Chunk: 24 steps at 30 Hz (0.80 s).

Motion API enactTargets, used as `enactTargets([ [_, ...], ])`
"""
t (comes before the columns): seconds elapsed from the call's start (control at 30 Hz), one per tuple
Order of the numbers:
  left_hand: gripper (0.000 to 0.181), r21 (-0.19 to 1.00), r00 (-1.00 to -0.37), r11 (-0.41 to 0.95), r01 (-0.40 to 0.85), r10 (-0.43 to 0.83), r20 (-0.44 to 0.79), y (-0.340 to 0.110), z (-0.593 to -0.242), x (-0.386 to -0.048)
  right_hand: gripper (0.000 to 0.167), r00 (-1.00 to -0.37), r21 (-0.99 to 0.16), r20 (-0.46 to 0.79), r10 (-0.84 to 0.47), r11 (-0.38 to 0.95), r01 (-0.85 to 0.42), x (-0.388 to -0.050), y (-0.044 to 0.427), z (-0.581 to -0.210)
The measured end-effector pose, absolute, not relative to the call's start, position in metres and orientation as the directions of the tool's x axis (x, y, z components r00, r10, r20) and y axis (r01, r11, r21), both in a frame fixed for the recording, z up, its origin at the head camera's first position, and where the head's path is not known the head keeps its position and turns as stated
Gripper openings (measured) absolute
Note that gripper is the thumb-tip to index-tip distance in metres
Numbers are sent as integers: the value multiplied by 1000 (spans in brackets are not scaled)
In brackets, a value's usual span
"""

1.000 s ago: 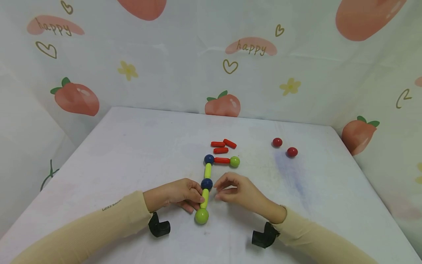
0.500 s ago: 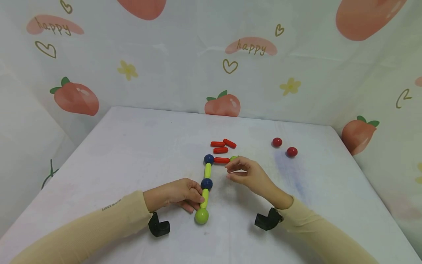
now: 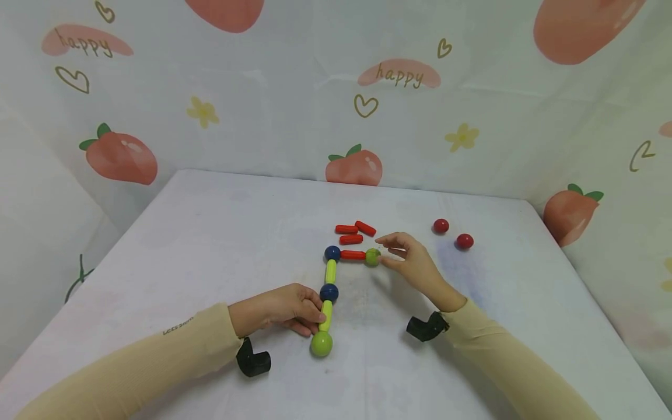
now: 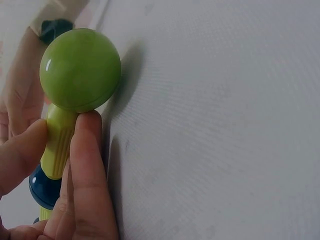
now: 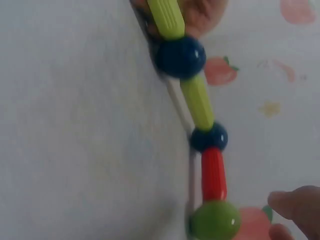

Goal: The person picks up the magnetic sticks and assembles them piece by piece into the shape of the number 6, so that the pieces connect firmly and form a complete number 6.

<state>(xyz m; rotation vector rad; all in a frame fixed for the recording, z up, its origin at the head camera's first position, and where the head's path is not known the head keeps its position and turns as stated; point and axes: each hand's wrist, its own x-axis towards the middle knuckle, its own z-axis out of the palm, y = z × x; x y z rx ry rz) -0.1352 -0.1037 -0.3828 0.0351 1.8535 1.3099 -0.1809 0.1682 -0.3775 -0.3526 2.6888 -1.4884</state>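
A joined chain of balls and rods lies on the table. My left hand (image 3: 294,309) pinches its near yellow-green rod (image 4: 57,145) between thumb and fingers, beside the near green ball (image 4: 80,70). Beyond that rod come a blue ball (image 3: 329,292), a second yellow-green rod (image 3: 331,272) and another blue ball (image 3: 332,253). From there a red rod (image 3: 353,255) runs right to the far green ball (image 5: 216,220). Around that ball's right side hovers my right hand (image 3: 415,265), thumb and fingers spread apart; whether the thumb touches it I cannot tell.
Several loose pieces lie farther back: a red rod (image 3: 346,230), another red rod (image 3: 365,228) and a third red rod (image 3: 351,239). Toward the back right sit a red ball (image 3: 441,226) and a second red ball (image 3: 464,241). A printed cloth (image 3: 262,87) hangs behind the table.
My right hand has moved away from the middle blue ball, forward and right, to the far green ball. The left hand and the chain have stayed in place.
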Motion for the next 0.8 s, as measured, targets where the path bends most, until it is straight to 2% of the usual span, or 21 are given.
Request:
enactTargets([
  [0.27,20,792,-641,422,-441,469,-607,-104,-383,-135,46,-949,-828,-68,-308,548,-119,-203,173,-388],
  [0.8,19,799,-660,394,-455,453,-599,-101,-384,-136,37,-942,-776,-151,-300,626,-75,-212,168,-396],
])
